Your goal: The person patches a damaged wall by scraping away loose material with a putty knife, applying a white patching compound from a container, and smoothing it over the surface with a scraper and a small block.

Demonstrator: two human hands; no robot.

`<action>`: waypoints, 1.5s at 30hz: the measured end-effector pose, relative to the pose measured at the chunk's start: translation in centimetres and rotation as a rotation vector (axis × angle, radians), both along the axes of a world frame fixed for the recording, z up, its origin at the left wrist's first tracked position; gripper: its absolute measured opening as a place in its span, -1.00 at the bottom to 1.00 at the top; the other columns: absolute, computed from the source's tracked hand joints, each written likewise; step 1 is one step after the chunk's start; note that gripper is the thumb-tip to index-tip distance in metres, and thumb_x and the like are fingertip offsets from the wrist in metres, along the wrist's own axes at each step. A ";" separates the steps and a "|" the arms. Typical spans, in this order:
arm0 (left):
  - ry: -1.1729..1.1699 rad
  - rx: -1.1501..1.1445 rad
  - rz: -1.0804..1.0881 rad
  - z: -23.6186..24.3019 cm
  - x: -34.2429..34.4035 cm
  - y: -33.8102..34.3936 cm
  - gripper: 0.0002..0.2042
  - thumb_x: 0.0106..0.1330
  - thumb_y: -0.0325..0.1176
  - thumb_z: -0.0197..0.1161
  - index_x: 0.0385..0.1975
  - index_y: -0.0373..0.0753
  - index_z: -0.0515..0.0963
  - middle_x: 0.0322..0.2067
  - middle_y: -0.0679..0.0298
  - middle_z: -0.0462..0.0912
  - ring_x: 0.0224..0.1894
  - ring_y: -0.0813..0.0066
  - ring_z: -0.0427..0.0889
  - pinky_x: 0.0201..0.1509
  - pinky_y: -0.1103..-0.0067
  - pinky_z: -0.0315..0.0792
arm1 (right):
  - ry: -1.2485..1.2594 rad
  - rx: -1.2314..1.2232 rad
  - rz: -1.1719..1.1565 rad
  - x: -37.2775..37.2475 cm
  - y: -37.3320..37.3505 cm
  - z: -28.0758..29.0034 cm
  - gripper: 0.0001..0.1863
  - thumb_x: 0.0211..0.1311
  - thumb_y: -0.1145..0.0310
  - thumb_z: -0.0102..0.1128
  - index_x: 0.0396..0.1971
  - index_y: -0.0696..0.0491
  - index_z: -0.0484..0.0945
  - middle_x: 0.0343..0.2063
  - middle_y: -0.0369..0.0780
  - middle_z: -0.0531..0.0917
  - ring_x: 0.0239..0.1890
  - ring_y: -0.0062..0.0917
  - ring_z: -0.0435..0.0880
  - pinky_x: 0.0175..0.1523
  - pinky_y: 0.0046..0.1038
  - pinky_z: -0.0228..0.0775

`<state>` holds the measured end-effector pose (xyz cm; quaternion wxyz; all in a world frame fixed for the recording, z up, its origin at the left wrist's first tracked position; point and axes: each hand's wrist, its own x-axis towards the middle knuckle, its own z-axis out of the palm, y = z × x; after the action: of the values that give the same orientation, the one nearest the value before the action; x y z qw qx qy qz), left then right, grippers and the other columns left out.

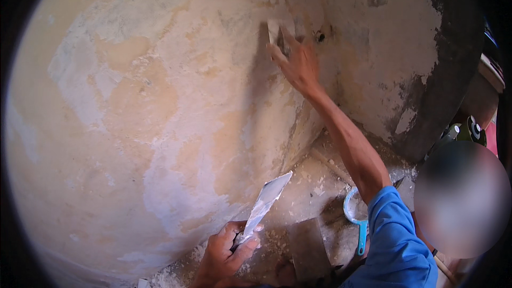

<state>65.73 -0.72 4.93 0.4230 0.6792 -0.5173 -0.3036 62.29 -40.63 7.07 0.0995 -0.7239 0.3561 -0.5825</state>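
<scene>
My left hand, low in the middle, is closed round a wide putty knife. Its blade points up and to the right, smeared with white putty. Farther up, my right hand is stretched out to the patchy plastered wall. It grips a second putty knife, whose pale blade lies against the wall beside the inner corner. My fingers partly cover this knife, and its handle is hidden. Just right of my right hand is a small dark hole in the wall.
On the littered floor stands a turquoise dipper with white residue, close to my right arm. A flat grey board lies below it to the left. Bottles stand at the far right. A blurred round patch hides part of the lower right.
</scene>
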 end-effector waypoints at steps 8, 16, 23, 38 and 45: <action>0.031 0.047 0.015 -0.4 -0.1 -0.6 -0.73 0.38 -0.34 0.22 -0.01 -0.32 0.48 -0.38 0.24 0.67 -0.34 0.57 0.64 -0.19 0.59 0.50 | 0.118 0.083 0.048 1.5 0.6 1.5 -0.29 0.16 -0.14 0.19 0.26 -0.06 0.44 -0.08 0.19 0.49 0.09 0.01 0.39 0.04 0.09 0.31; -0.009 0.070 0.006 0.6 -0.7 -0.2 -0.75 0.38 -0.35 0.21 -0.02 -0.31 0.49 -0.37 0.23 0.67 -0.34 0.57 0.64 -0.19 0.58 0.50 | -0.011 0.158 0.181 0.6 0.3 -1.3 -0.26 0.16 -0.16 0.17 0.28 -0.06 0.43 -0.10 0.17 0.50 -0.04 -0.08 0.50 0.04 -0.06 0.38; 0.044 0.043 0.004 -0.5 -0.2 -0.7 -0.75 0.38 -0.35 0.23 -0.03 -0.30 0.49 -0.41 0.27 0.67 -0.36 0.58 0.62 -0.20 0.58 0.50 | 0.095 -0.002 -0.066 1.3 0.8 2.6 -0.29 0.15 -0.15 0.18 0.26 -0.11 0.45 -0.13 0.11 0.53 -0.05 -0.13 0.53 0.02 -0.13 0.41; 0.129 0.092 -0.033 -1.3 0.4 -0.8 -0.76 0.36 -0.41 0.24 -0.03 -0.33 0.50 -0.36 0.25 0.64 -0.31 0.58 0.58 -0.15 0.58 0.47 | 0.082 0.100 -0.085 2.8 1.2 -3.1 -0.35 0.27 0.05 0.19 0.30 0.02 0.37 -0.01 0.14 0.42 0.04 -0.09 0.42 0.05 -0.10 0.34; 0.041 0.138 -0.019 -1.6 0.9 -0.7 -0.75 0.37 -0.38 0.25 -0.03 -0.31 0.49 -0.38 0.25 0.65 -0.34 0.62 0.60 -0.20 0.60 0.48 | 0.071 0.133 0.126 2.0 2.6 -8.2 -0.31 0.21 -0.09 0.19 0.21 0.08 0.46 -0.11 0.13 0.49 0.00 -0.11 0.44 0.03 -0.16 0.36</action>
<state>66.65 -1.44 3.29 0.3830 0.6955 -0.4926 -0.3562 64.30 -37.98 -1.14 0.1708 -0.7568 0.3512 -0.5241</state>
